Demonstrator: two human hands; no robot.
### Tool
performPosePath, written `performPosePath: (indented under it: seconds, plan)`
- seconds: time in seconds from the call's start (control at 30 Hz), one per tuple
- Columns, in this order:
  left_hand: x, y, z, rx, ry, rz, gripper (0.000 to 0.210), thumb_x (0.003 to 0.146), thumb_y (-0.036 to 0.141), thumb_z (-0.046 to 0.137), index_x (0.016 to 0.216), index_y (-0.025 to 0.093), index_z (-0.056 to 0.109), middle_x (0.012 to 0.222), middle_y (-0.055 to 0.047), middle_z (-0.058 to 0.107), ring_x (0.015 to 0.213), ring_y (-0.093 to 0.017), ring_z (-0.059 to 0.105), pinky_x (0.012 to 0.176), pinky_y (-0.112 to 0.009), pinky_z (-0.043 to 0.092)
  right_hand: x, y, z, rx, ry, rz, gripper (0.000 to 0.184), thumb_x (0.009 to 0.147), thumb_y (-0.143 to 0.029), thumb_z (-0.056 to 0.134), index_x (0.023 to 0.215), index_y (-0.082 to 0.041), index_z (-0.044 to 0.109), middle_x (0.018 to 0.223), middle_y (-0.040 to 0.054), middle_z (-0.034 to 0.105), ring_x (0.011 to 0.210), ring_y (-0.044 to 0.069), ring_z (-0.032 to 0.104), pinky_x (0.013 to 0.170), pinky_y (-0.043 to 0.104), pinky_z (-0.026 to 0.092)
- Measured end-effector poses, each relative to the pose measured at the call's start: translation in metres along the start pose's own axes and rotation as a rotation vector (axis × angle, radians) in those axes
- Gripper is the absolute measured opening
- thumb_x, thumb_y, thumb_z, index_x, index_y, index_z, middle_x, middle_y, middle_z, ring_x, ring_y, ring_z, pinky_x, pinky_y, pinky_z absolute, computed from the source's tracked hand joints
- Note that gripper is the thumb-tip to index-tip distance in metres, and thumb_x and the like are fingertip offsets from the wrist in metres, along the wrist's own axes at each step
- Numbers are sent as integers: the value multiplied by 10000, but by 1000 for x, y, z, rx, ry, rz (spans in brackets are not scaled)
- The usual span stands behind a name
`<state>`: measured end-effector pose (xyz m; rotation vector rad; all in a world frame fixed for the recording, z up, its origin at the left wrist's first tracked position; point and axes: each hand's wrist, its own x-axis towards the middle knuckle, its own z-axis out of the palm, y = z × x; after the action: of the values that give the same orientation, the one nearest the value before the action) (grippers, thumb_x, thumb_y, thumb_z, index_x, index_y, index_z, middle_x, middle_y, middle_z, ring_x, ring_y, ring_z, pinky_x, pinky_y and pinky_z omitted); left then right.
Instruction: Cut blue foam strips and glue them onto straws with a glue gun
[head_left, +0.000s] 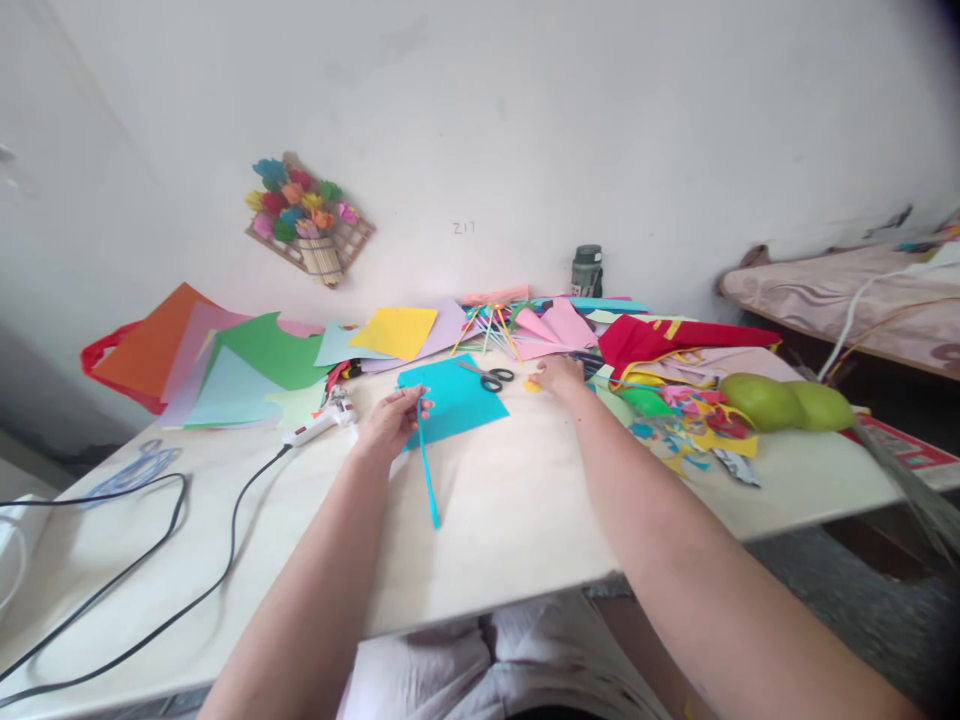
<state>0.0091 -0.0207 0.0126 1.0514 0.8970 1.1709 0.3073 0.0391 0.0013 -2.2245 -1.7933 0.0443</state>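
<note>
My left hand (395, 418) is closed around the upper part of a thin blue paper stick (428, 480), whose lower end points toward me. Beneath that hand lies a square sheet of blue paper (469, 405). My right hand (559, 374) reaches to the far middle of the table, its fingertips at a small yellow paper piece (532, 386). Whether those fingers grip the piece or only touch it, I cannot tell. Black-handled scissors (495, 380) rest between the hands, their blades over the blue sheet's edge.
A white glue gun (319, 424) with a black cord (232, 540) sits at the left. Coloured sheets (251, 350) line the back. On the right are paper scraps (675, 445), a red cloth (675, 340) and green fruits (784, 402). A dark bottle (586, 270) stands by the wall.
</note>
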Motion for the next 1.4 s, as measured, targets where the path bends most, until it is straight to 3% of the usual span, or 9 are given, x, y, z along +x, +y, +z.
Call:
performPosePath:
  seconds: [0.23,0.47,0.57,0.7,0.8,0.93,1.07,1.17,1.4]
  plan:
    - [-1,0,2,12,9,0,220,675,278,610,827,126,562,617,-13,586,457,-62,508,348,-144,306,-10,-4,-12,-37,-20,7,377,684,-463,546,902,-165,620,999,126,597,953,232,519,778,332,341]
    - [-2,-1,1,16,-13,5,245,665,287,619,844,128,562,632,-16,588,472,-64,510,359,-141,311,-6,1,-3,245,18,52,390,603,-311,639,969,-200,564,945,52,625,845,182,575,677,256,395]
    - [-2,-2,1,20,-26,5,262,658,295,628,848,126,563,641,-23,588,485,-69,520,375,-146,331,2,4,6,469,80,13,387,611,-247,625,988,-175,576,931,51,633,824,166,581,674,244,417]
    - [-3,-1,5,31,-26,17,273,648,308,635,835,121,566,573,-8,556,461,-71,504,408,-164,361,2,-4,3,914,126,-88,248,634,-202,590,860,-106,621,841,68,656,748,152,592,660,248,448]
    - [-5,-1,11,27,-48,40,287,641,339,639,805,120,551,485,33,479,382,-47,418,366,-160,299,-9,-22,-8,1123,81,-147,193,621,-201,599,787,-104,623,755,51,660,653,138,592,621,256,464]
    - [-6,0,17,-12,-51,17,346,648,431,614,791,128,526,434,81,357,326,-16,292,328,-146,196,-27,-54,-15,1324,-46,-234,259,596,-178,634,849,-128,609,666,15,648,573,118,587,589,246,474]
    - [-7,1,21,-47,-49,6,419,645,505,584,827,134,515,422,99,283,319,-14,238,320,-146,143,-46,-84,-16,1346,-165,-272,293,609,-165,642,900,-133,615,590,0,629,516,105,576,525,217,455]
    - [-7,0,23,-27,-58,-6,391,619,464,630,796,138,506,415,100,279,319,-13,227,317,-147,114,-61,-99,-19,1282,-207,-305,286,652,-168,616,936,-133,614,596,2,632,509,92,572,494,194,434]
    - [-8,-3,24,57,-12,10,314,579,353,687,692,149,478,441,78,372,315,-1,246,314,-148,121,-71,-109,-14,1199,-239,-382,292,683,-177,593,974,-162,606,634,12,645,563,107,594,425,160,390]
